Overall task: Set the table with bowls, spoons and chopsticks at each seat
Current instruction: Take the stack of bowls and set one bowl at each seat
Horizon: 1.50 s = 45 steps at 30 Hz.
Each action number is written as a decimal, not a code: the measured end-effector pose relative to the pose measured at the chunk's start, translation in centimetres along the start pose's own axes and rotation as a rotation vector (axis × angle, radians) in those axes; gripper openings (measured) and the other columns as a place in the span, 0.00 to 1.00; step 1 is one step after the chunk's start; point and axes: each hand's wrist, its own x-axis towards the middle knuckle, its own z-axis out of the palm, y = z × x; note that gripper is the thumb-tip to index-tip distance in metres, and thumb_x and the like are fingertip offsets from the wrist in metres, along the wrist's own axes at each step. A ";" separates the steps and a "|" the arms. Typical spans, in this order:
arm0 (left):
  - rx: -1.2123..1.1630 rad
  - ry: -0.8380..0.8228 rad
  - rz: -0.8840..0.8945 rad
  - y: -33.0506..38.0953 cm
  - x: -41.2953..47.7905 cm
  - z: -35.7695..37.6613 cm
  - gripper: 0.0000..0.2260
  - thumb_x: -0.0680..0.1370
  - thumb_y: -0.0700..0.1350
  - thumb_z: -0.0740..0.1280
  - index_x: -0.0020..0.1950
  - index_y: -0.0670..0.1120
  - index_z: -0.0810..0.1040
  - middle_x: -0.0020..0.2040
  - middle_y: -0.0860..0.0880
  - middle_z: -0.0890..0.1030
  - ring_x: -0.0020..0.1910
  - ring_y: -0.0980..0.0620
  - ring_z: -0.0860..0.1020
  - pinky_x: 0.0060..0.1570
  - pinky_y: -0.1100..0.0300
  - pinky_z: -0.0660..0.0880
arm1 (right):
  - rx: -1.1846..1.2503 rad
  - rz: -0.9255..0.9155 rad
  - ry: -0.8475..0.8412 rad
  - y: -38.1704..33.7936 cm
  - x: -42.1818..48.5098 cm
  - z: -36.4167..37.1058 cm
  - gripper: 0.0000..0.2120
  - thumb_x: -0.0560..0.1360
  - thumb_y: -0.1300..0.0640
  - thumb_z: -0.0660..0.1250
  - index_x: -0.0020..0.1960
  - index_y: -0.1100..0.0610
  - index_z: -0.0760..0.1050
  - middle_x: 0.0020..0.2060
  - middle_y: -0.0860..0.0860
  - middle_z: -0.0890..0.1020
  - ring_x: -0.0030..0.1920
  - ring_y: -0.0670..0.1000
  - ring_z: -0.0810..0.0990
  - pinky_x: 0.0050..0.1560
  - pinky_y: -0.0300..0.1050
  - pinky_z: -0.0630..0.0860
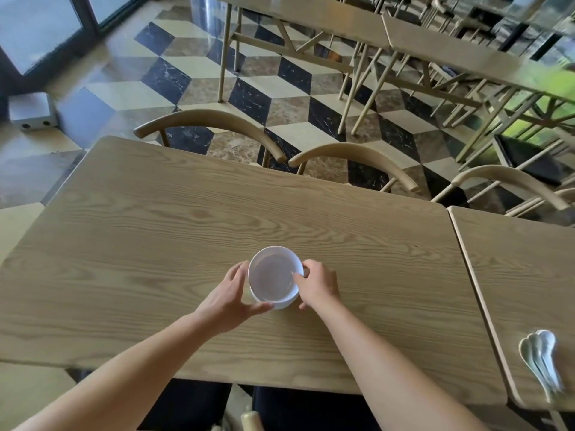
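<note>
Left grip: the left hand (231, 293) is curled round the left side of the white bowl (275, 275), with the thumb along the bowl's near lower wall and the fingers up by its left rim.
Right grip: the right hand (317, 286) pinches the bowl's right rim, one digit hooked over the edge onto the inside and the others wrapped round the outer wall.
Bowl: upright and open side up, with nothing visible inside. It sits low over the wooden table (155, 228), between the two hands. Whether its base touches the wood cannot be told.
Table: the bowl is near the table's middle, a little nearer the person's edge than the far edge.
Spoons: a bunch of pale spoons (541, 359) lies well to the right of the bowl, on a second table (513, 275) butted against the first. Their handles point toward the person.
Chairs: three curved wooden chairs (211, 126) stand beyond the bowl, along the far edge of the tables.
Floor: cube-patterned tiles (280, 98) lie beyond the chairs. A metal box (31, 112) sits on them far to the bowl's upper left.
</note>
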 end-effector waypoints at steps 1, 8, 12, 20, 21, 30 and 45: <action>0.089 -0.019 -0.033 -0.7 -0.4 0.6 0.51 0.66 0.73 0.68 0.80 0.53 0.49 0.80 0.51 0.52 0.75 0.46 0.63 0.70 0.50 0.67 | -0.034 0.000 0.011 -0.1 -0.2 0.0 0.05 0.77 0.54 0.65 0.48 0.55 0.78 0.41 0.54 0.82 0.24 0.54 0.81 0.17 0.36 0.69; 0.422 -0.007 -0.324 -2.6 -3.0 7.7 0.49 0.73 0.76 0.52 0.81 0.49 0.36 0.80 0.44 0.32 0.77 0.30 0.35 0.74 0.31 0.46 | -0.238 -0.098 0.041 -0.7 -0.6 -0.2 0.06 0.79 0.58 0.58 0.45 0.56 0.71 0.51 0.59 0.80 0.46 0.60 0.77 0.40 0.44 0.67; 0.395 0.044 -0.399 -1.8 -2.8 11.9 0.48 0.71 0.77 0.49 0.81 0.51 0.37 0.80 0.44 0.33 0.75 0.28 0.32 0.70 0.26 0.42 | -0.222 -0.153 0.057 -0.7 -0.5 -0.6 0.09 0.80 0.58 0.56 0.51 0.62 0.74 0.53 0.62 0.80 0.52 0.63 0.79 0.41 0.45 0.65; 0.500 0.179 -0.457 -2.2 -1.9 15.1 0.50 0.67 0.80 0.42 0.79 0.51 0.34 0.81 0.43 0.35 0.74 0.27 0.29 0.67 0.26 0.35 | 0.264 -0.226 0.005 1.4 -1.2 -3.5 0.08 0.77 0.61 0.56 0.39 0.59 0.67 0.26 0.59 0.78 0.21 0.56 0.77 0.18 0.46 0.73; 0.507 0.189 -0.465 -2.2 -1.8 15.3 0.50 0.67 0.80 0.42 0.79 0.51 0.35 0.81 0.43 0.36 0.74 0.27 0.30 0.68 0.26 0.35 | 0.317 -0.195 0.001 2.5 -1.5 -4.3 0.08 0.77 0.63 0.57 0.38 0.58 0.66 0.25 0.57 0.76 0.20 0.54 0.76 0.17 0.43 0.71; 0.471 0.307 -0.543 -0.6 -1.0 17.2 0.51 0.68 0.79 0.42 0.82 0.49 0.39 0.82 0.42 0.38 0.77 0.31 0.32 0.71 0.28 0.36 | 0.388 0.234 -0.051 19.7 -1.4 -6.9 0.06 0.79 0.61 0.57 0.49 0.63 0.71 0.31 0.56 0.75 0.21 0.50 0.73 0.20 0.40 0.69; 0.480 0.361 -0.550 -0.5 -1.1 17.6 0.49 0.69 0.79 0.47 0.82 0.50 0.45 0.82 0.44 0.43 0.79 0.34 0.36 0.73 0.30 0.37 | 0.299 0.308 -0.261 26.2 -3.2 -6.5 0.05 0.81 0.60 0.56 0.47 0.60 0.66 0.32 0.55 0.73 0.22 0.48 0.71 0.20 0.41 0.68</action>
